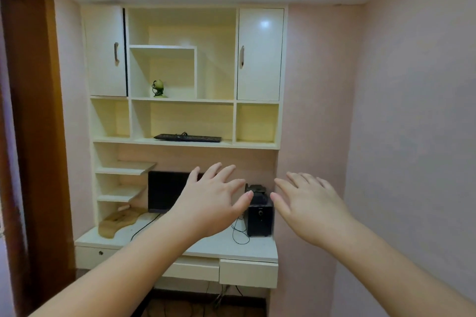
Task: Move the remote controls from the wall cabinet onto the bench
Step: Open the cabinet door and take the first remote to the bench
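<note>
The left hand (210,197) hides part of the monitor (164,192). The objects (256,189) atop the speaker (260,219) are too small to identify.

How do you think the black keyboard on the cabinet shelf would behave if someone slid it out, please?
The black keyboard looks flat and rigid, so it would probably slide without tipping. Its cable lies on top and may drag or snag. It seems long, so likely easier with two hands.
</note>
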